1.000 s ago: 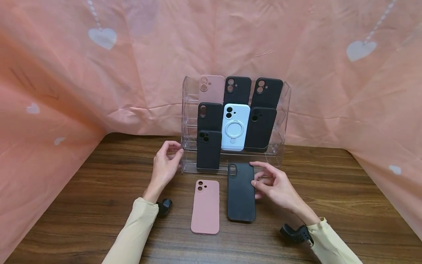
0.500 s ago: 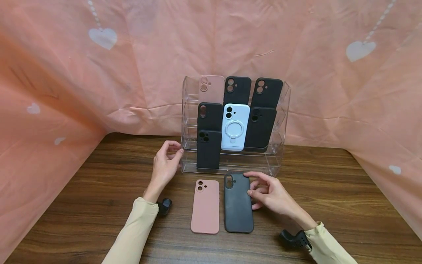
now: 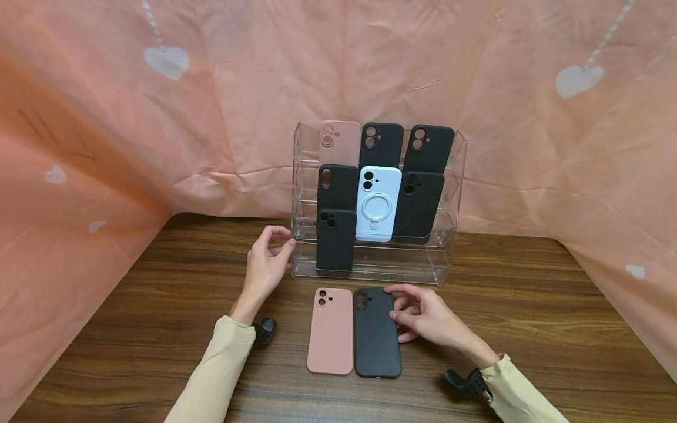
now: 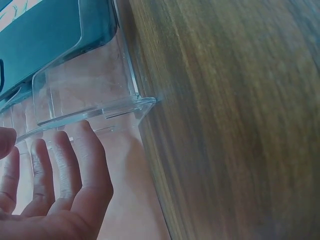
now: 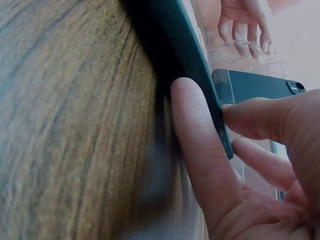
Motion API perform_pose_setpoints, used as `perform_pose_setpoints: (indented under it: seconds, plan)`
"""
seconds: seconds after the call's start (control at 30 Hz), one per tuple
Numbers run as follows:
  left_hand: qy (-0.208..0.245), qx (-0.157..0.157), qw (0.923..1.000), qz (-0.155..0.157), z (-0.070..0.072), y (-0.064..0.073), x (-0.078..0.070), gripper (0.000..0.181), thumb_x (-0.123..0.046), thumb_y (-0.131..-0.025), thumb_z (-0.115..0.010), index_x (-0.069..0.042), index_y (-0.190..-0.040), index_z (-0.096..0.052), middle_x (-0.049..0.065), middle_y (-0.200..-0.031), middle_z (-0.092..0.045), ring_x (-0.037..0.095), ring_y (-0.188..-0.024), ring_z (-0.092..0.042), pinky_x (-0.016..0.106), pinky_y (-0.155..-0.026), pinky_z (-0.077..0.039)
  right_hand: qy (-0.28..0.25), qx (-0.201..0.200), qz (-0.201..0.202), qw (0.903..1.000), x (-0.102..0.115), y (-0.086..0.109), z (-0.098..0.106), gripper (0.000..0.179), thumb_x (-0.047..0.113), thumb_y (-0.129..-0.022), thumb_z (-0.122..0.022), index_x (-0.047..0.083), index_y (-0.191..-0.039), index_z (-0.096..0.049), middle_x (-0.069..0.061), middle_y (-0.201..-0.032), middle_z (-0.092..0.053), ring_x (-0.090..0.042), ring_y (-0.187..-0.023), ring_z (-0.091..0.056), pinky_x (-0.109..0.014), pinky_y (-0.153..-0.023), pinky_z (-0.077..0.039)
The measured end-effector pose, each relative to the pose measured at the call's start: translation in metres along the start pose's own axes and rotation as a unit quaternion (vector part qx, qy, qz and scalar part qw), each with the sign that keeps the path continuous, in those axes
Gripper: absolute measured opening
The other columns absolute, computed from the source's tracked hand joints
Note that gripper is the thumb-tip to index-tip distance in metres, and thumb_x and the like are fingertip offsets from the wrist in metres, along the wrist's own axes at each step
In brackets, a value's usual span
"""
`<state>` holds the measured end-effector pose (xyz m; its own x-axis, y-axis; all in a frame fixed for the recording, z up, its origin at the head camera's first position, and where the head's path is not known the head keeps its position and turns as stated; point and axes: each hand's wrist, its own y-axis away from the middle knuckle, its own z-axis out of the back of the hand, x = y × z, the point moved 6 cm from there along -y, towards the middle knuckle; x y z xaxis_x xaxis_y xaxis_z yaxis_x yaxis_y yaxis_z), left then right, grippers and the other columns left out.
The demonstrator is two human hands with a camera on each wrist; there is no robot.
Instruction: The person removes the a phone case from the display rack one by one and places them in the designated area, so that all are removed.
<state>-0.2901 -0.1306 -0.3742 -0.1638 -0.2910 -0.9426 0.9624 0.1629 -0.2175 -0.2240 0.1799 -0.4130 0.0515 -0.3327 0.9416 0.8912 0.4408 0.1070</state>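
My right hand (image 3: 423,314) pinches a black phone case (image 3: 378,338) by its upper right edge. In the right wrist view the case (image 5: 192,55) tilts off the wood, fingers on both sides of its edge. A pink phone case (image 3: 330,335) lies just left of it on the table. My left hand (image 3: 270,258) rests against the left side of a clear tiered display stand (image 3: 396,257). The left wrist view shows its fingers (image 4: 67,165) nearly straight at the clear side panel.
On the stand lean a pink case (image 3: 346,150), a light blue case with a ring (image 3: 377,226) and several black cases (image 3: 335,249). The stand's front tier is bare to the right of its black case. Pink cloth (image 3: 254,106) hangs behind the wooden table (image 3: 158,305).
My right hand has brought the black phone case down and slightly left, from the stand's front to beside the pink case. The left hand stays at the stand.
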Motion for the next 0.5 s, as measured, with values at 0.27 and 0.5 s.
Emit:
perform_pose_setpoints:
  seconds: [0.27, 0.5]
  plan:
    - [-0.003, 0.002, 1.0000, -0.001, -0.0006, 0.0002, -0.0004, 0.020, -0.014, -0.098, -0.066, -0.010, -0.117, -0.063, 0.017, -0.115, -0.070, 0.039, -0.099, -0.075, 0.037, -0.065, -0.065, 0.036, -0.010, -0.010, 0.9993, 0.0019, -0.0021, -0.0016, 0.052, 0.003, -0.094, -0.070, -0.003, -0.143, -0.051, -0.018, -0.103, -0.060, -0.015, -0.074, -0.069, -0.038, -0.061, -0.065]
    - [-0.003, 0.002, 1.0000, 0.003, 0.0002, 0.0004, -0.0002, 0.020, -0.015, -0.098, -0.066, -0.010, -0.117, -0.063, 0.016, -0.115, -0.070, 0.038, -0.099, -0.075, 0.037, -0.065, -0.065, 0.085, -0.009, -0.006, 0.9964, 0.0035, -0.0037, -0.0012, 0.045, 0.004, -0.093, -0.070, -0.006, -0.135, -0.057, -0.015, -0.099, -0.060, -0.014, -0.064, -0.068, -0.034, -0.055, -0.063]
